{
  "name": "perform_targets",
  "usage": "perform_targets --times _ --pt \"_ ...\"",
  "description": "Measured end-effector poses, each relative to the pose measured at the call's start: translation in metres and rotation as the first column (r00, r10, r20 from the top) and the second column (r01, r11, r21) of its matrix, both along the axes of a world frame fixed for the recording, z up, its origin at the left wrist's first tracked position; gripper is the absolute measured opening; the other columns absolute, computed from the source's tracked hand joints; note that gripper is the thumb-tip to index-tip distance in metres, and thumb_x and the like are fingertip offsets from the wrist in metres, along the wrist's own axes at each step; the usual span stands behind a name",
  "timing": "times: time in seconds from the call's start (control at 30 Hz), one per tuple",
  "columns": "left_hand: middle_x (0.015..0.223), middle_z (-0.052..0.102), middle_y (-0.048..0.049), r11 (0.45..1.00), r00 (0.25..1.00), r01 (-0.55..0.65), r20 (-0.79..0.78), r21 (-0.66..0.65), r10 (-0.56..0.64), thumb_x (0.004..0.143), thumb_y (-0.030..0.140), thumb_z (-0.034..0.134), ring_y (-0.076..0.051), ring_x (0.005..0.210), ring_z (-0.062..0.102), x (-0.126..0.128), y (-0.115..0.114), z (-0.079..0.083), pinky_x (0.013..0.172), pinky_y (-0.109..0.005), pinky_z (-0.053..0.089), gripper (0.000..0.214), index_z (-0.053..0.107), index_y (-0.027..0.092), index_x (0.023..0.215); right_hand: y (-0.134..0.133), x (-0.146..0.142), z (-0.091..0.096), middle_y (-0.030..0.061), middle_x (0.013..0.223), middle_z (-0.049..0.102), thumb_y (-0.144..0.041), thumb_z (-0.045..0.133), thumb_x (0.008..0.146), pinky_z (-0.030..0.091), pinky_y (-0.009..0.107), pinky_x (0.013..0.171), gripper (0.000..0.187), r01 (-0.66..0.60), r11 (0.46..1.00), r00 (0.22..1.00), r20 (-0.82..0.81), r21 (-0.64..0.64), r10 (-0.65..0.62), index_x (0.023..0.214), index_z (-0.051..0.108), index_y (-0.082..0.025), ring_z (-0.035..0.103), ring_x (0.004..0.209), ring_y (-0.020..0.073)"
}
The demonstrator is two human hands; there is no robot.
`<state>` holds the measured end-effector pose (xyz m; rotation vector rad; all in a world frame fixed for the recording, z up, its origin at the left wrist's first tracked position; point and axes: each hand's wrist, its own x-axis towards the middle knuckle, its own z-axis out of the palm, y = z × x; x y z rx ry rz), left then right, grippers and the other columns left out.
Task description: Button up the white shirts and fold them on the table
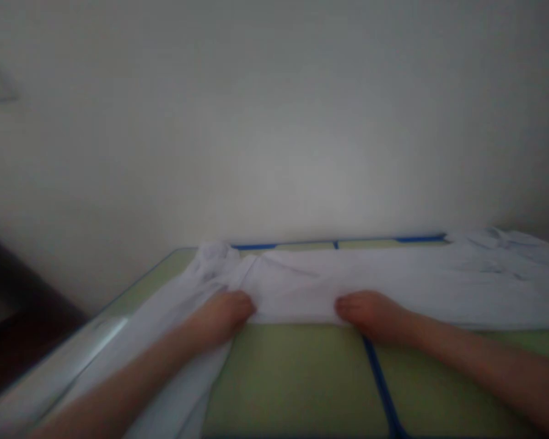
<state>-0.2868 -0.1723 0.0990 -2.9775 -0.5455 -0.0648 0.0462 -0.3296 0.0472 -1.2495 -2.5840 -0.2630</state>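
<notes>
White cloth (393, 280) laid in a bent strip on a green surface (297, 378)
A long band runs across to the right side of the view, fairly flat in its middle, its near edge almost straight. At its left end the cloth bunches into a crumpled heap, and from there another length slants toward the lower left, loosely creased. The far right is rumpled, with small raised folds; blur hides the weave
</notes>
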Motion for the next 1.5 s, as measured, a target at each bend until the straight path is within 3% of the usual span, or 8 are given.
perform_targets --times 0.2,0.3,0.47,0.67,0.83,1.1,1.33,1.5 --pt "0.079 0.061 -0.0043 0.998 0.997 -0.037 -0.076 -0.058 0.032 0.081 0.018 0.043 -0.017 0.078 0.057 -0.014 -0.002 0.008 0.076 -0.031 0.042 0.02 0.062 0.02 0.076 -0.015 0.004 0.014 0.0071 0.114 0.062 -0.019 0.042 0.087 0.043 0.032 0.095 0.032 -0.031 0.988 0.991 -0.13 -0.15 0.012 0.114 0.059 -0.019 0.055 0.108 0.0163" --pt "0.076 0.062 -0.0031 0.995 0.996 -0.05 -0.082 -0.085 0.043 0.075 0.016 0.047 -0.017 0.074 0.057 -0.002 -0.005 0.02 0.074 -0.03 0.043 0.016 0.061 0.02 0.071 -0.014 0.015 0.023 0.0067 0.124 0.056 -0.029 0.039 0.091 0.04 0.034 0.099 0.035 0.048 0.974 0.968 -0.23 -0.221 -0.1 0.121 0.054 -0.021 0.05 0.115 0.0166" --pt "0.122 0.056 -0.0071 0.991 0.996 0.024 0.09 -0.133 -0.013 0.082 0.032 0.043 -0.022 0.113 0.049 0.073 -0.01 0.023 0.096 -0.035 0.036 0.038 0.055 0.022 0.117 0.023 0.027 0.016 0.0116 0.138 0.041 -0.04 0.031 0.093 0.028 0.039 0.107 0.049 0.348 0.916 0.874 -0.283 -0.202 -0.394 0.132 0.044 -0.015 0.035 0.129 0.0205" --pt "0.149 0.021 -0.0094 0.982 0.997 0.048 0.063 -0.181 -0.037 0.082 0.057 0.039 -0.027 0.136 0.019 0.151 -0.003 -0.019 0.107 -0.042 0.019 0.071 0.025 0.023 0.142 0.045 0.045 -0.005 0.0195 0.145 0.022 -0.057 0.034 0.087 0.017 0.047 0.109 0.075 0.471 0.859 0.872 -0.041 -0.2 -0.488 0.141 0.024 -0.006 0.016 0.136 0.0291" --pt "0.151 0.007 -0.0109 0.991 0.998 0.064 0.014 -0.12 -0.063 0.077 0.066 0.037 -0.028 0.138 0.007 0.149 0.013 -0.042 0.109 -0.046 0.009 0.085 0.011 0.021 0.145 0.007 0.116 -0.015 0.0192 0.145 0.022 -0.065 0.032 0.084 0.017 0.046 0.109 0.081 0.56 0.807 0.824 0.024 -0.185 -0.566 0.142 0.024 -0.008 0.019 0.135 0.0282" --pt "0.15 0.004 -0.0126 0.992 0.995 0.089 -0.032 -0.091 -0.093 0.061 0.08 0.045 -0.032 0.137 0.004 0.152 0.012 -0.04 0.109 -0.049 0.007 0.11 0.007 0.02 0.145 -0.081 0.252 -0.022 0.0156 0.143 0.028 -0.057 0.035 0.086 0.021 0.045 0.109 0.068 0.753 0.638 0.65 0.033 -0.163 -0.759 0.138 0.036 -0.012 0.026 0.132 0.0272" --pt "0.15 0.001 -0.0135 0.984 0.984 0.142 -0.09 -0.103 -0.152 0.049 0.082 0.052 -0.033 0.137 0.005 0.141 0.015 -0.033 0.109 -0.05 0.007 0.123 0.006 0.021 0.145 -0.112 0.274 -0.013 0.0141 0.142 0.032 -0.047 0.04 0.087 0.019 0.04 0.111 0.06 0.755 0.635 0.645 0.014 -0.16 -0.764 0.134 0.041 -0.01 0.025 0.133 0.0248" --pt "0.15 0.002 -0.0135 0.982 0.981 0.155 -0.103 -0.107 -0.166 0.049 0.081 0.054 -0.033 0.137 0.005 0.134 0.013 -0.031 0.11 -0.05 0.008 0.123 0.005 0.021 0.145 -0.131 0.285 -0.013 0.0176 0.142 0.03 -0.046 0.041 0.085 0.019 0.047 0.108 0.063 0.83 0.557 0.558 0.011 -0.017 -0.83 0.135 0.038 -0.007 0.024 0.133 0.0296"
